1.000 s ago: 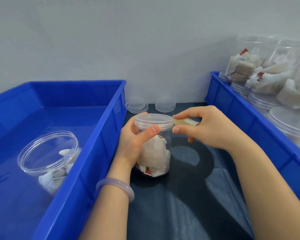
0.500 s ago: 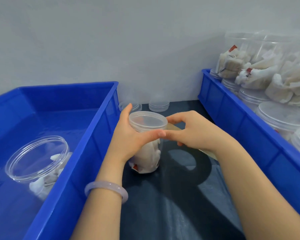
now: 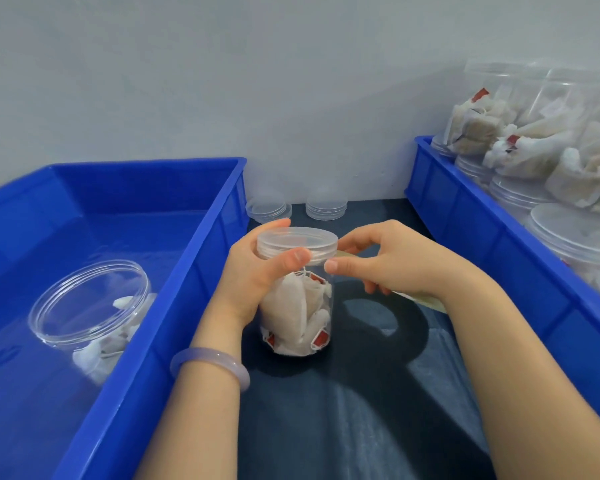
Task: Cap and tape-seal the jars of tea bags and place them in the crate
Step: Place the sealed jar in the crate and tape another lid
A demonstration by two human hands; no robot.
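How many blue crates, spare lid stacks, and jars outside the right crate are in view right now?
Blue crates: 2, left crate and right crate.
Jars outside the right crate: 2, held jar and lying jar in the left crate.
Spare lid stacks: 2.
Total: 6.

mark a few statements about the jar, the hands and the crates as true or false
1. The left hand grips the jar just under its lid. True.
2. The right hand pinches a tape strip beside the lid. True.
3. The left crate holds three upright jars. False: it holds a single jar, lying on its side.
4. The bracelet is on the right wrist. False: it is on the left wrist.
5. The spare lids are stacked in the left crate. False: they stand on the mat by the wall.
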